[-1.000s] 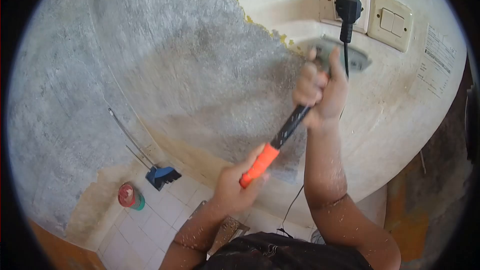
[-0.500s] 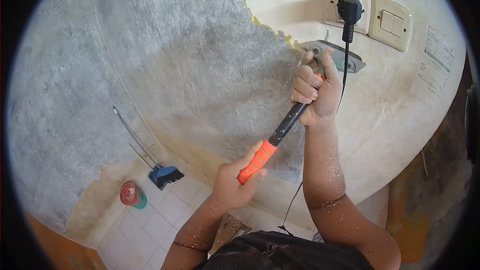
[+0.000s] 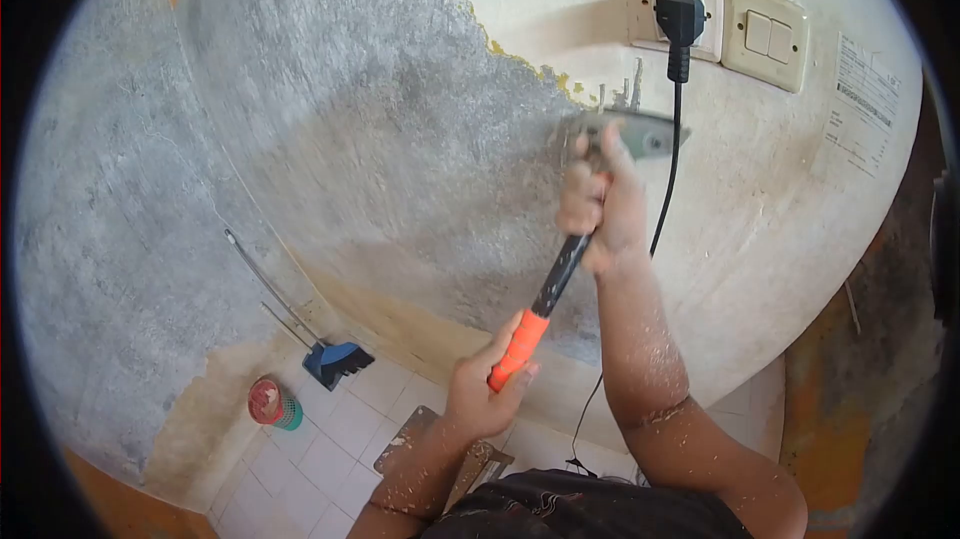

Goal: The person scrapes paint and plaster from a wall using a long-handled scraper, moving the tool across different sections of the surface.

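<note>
A long-handled scraper [image 3: 562,274] with a wide metal blade lies slantwise over the wall. My left hand [image 3: 485,389] is wrapped round its orange grip at the lower end. Higher up, my right hand [image 3: 605,199] holds the neck just below the blade [image 3: 650,138], its thumb up against the blade; blade and fingers are smeared by motion. Narrow scraped marks [image 3: 635,84] show in the pale paint just above the blade. To the left is bare grey wall [image 3: 400,139] with a ragged paint edge. Pale flakes speckle both forearms.
A black plug [image 3: 680,14] sits in the wall socket, its cord hanging past the blade's right part. Beside it is a light switch [image 3: 765,37]. A paper label [image 3: 860,104] is further right. Below left are a blue broom [image 3: 336,361] and a red-and-green basket [image 3: 274,405].
The blade and my right hand have moved down relative to the socket and slightly left. More scraped marks show above the blade. My left hand has shifted down with the grip.
</note>
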The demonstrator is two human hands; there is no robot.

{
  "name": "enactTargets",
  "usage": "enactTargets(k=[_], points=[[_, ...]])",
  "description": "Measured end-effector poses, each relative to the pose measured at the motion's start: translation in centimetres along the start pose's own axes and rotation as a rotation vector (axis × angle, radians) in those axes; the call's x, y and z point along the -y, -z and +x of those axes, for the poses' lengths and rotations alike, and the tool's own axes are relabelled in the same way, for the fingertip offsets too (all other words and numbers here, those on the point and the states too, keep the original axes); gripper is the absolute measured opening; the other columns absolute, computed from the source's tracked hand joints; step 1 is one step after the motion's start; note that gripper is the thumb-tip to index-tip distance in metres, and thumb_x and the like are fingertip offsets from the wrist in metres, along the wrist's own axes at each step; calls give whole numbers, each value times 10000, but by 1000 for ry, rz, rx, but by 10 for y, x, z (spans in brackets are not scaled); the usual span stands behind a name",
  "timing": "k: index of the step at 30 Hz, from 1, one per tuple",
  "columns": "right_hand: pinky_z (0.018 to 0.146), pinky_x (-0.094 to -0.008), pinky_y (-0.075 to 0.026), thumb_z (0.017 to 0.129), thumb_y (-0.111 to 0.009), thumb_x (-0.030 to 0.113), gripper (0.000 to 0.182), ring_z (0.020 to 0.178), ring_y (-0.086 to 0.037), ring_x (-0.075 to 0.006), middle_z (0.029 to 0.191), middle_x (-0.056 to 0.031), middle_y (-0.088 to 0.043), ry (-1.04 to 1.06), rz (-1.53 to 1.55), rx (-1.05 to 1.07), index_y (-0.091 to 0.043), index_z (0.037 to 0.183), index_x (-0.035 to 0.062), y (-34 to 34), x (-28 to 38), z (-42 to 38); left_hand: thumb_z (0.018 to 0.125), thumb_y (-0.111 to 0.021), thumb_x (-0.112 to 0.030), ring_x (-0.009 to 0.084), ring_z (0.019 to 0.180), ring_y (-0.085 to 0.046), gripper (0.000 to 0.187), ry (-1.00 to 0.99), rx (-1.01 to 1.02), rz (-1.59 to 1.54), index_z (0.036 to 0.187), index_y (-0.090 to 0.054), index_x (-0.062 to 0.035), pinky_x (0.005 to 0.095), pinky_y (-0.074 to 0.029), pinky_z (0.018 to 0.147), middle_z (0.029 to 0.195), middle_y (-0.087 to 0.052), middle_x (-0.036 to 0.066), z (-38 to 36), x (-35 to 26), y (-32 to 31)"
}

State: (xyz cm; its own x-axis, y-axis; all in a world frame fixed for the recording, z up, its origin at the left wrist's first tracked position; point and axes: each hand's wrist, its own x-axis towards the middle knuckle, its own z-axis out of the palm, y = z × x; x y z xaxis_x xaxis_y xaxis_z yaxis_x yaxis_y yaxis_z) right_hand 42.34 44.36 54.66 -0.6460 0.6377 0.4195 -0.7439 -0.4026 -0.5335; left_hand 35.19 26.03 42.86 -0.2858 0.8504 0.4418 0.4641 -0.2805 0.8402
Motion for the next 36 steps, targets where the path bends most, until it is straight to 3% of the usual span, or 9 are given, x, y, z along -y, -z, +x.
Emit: enactTargets(k=[10,12,19,22,25,27,30,33,36], points=[[312,-183,-204,908,-457,430,307,348,-230,-27,497,83,-278,-71,43,-22,-503,843,134,-6,-4,7,826,-551,-6,19,713,-434,572,-14,-40,-16,1337,-305,59,170,-381,647,883,-531,2,1,-11,10],[326,-197,-215,896,-490,421,292,358,-249,-40,513,69,-292,-107,87,1,-481,850,132,5,-18,1,815,-578,-55,101,966,-514,553,76,-58,-88,1310,-355,52,233,-399,846,1120,-572,130,-14,-1,5],[328,-199,-228,875,-519,439,309,357,-278,-40,505,78,-310,-283,50,4,-481,853,133,0,-30,27,817,-564,-43,111,978,-511,549,108,-212,-115,1312,-350,56,234,-398,851,1126,-565,141,-11,7,-5],[325,-199,-223,904,-460,441,283,348,-256,-32,491,84,-300,-236,158,144,-483,844,166,-13,-18,38,819,-546,-7,23,527,-420,578,4,-219,-55,1348,-312,23,168,-360,484,671,-476,-36,3,-14,0],[326,-196,-220,902,-453,459,295,340,-244,-34,481,87,-291,-270,201,141,-488,846,171,3,-26,25,815,-564,-35,22,532,-416,568,18,-252,87,1332,-338,32,169,-362,491,682,-484,-37,-10,-8,-4],[328,-198,-218,901,-443,473,301,336,-242,-38,473,87,-286,-320,252,152,-493,847,181,17,-31,17,806,-601,-67,85,851,-526,544,168,-214,97,1295,-390,43,222,-417,794,988,-615,113,-21,5,-8],[337,-200,-220,906,-433,473,295,338,-244,-42,473,85,-286,-364,241,145,-498,844,192,17,-26,20,810,-591,-60,18,548,-421,557,74,-255,95,1312,-372,38,164,-360,507,720,-505,-44,-12,9,-8],[348,-200,-223,910,-426,470,287,343,-249,-43,473,83,-288,-309,256,243,-503,855,199,1,-9,31,801,-614,-66,57,832,-532,528,97,-295,48,1275,-415,52,204,-431,763,1006,-624,107,2,-11,-4],[357,-200,-226,913,-405,481,303,344,-253,-47,468,81,-288,-333,269,262,-508,859,202,8,-7,27,782,-641,-87,62,801,-555,545,93,-311,55,1258,-425,69,197,-441,731,948,-631,104,-3,-3,-16]])
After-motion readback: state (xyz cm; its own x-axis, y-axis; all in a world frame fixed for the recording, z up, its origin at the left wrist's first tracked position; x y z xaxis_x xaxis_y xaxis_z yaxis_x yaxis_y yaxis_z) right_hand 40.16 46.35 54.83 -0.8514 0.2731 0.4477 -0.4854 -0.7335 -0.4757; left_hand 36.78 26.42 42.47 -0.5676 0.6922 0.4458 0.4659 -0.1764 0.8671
